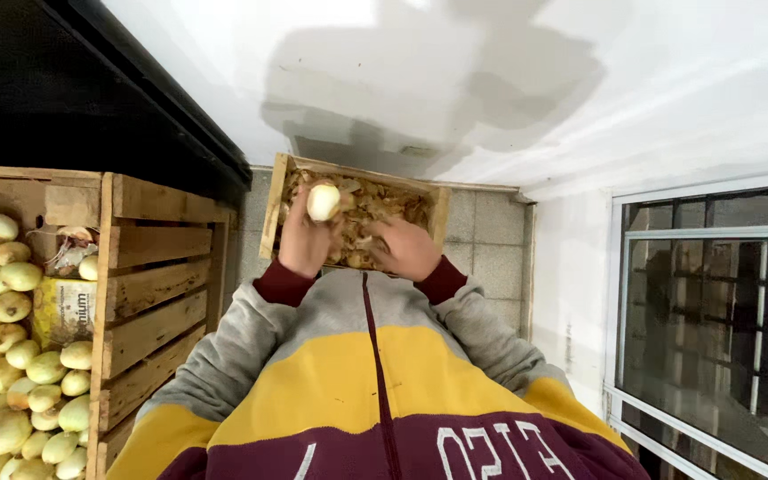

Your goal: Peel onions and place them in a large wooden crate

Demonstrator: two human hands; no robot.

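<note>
While the left hand (306,238) is closed around a pale, round, peeled onion (323,201) just above the centre of the frame, the right hand (409,249) rests with loosely curled fingers on the heap of dry brown onion skins (375,206) filling the small wooden crate (270,212) below both hands; whether it pinches a skin cannot be told. To do this peeling well, the person would probably keep the onion directly over that crate so loose skin drops inside, turn it in the left palm, and strip the remaining papery layers with the right fingertips without bruising the flesh. At the left edge of the frame stands a large slatted wooden bin (157,293) heaped with yellowish-green onions (11,356).
</note>
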